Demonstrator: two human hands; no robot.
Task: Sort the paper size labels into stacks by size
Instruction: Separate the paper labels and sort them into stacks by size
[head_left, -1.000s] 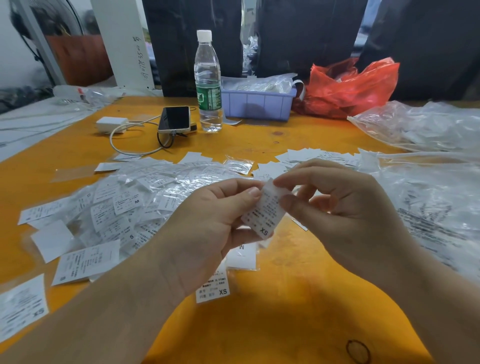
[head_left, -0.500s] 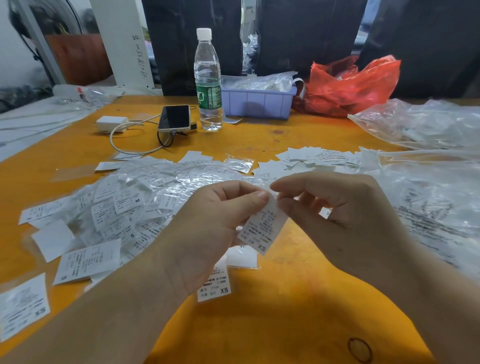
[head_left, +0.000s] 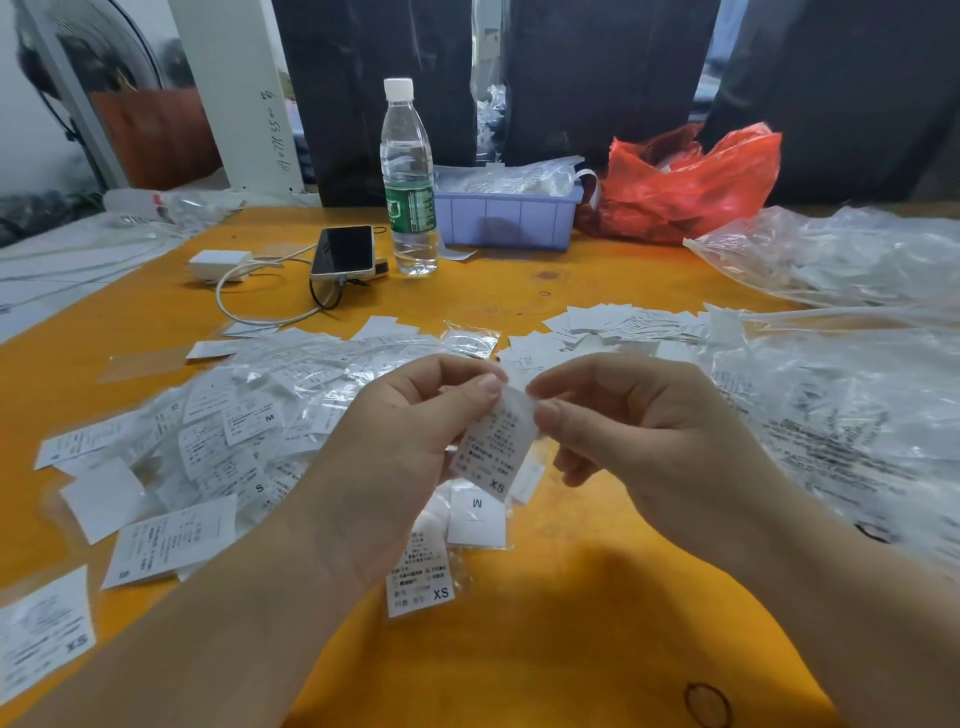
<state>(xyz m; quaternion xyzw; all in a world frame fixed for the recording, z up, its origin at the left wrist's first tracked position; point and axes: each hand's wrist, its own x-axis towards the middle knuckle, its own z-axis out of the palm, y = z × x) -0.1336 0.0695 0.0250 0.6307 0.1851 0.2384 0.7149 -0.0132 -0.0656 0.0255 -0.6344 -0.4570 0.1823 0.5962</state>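
Both hands hold one white XS label (head_left: 493, 447) upright above the orange table (head_left: 571, 623). My left hand (head_left: 400, 457) pinches its top left corner between thumb and forefinger. My right hand (head_left: 634, 431) pinches its top right edge. On the table below the hands lie another XS label (head_left: 421, 584) and an M label (head_left: 477, 517). A big loose heap of labels in clear sleeves (head_left: 223, 431) spreads to the left. A smaller spread of labels (head_left: 613, 327) lies beyond my right hand.
At the back stand a water bottle (head_left: 408, 182), a phone (head_left: 345, 253) with a white charger (head_left: 218, 262), a purple bin (head_left: 506, 215) and a red plastic bag (head_left: 685, 182). Clear plastic bags (head_left: 841, 405) cover the right side of the table.
Both hands have shifted slightly with the label; the label now hangs straighter, and my right fingers have moved to its top right edge.
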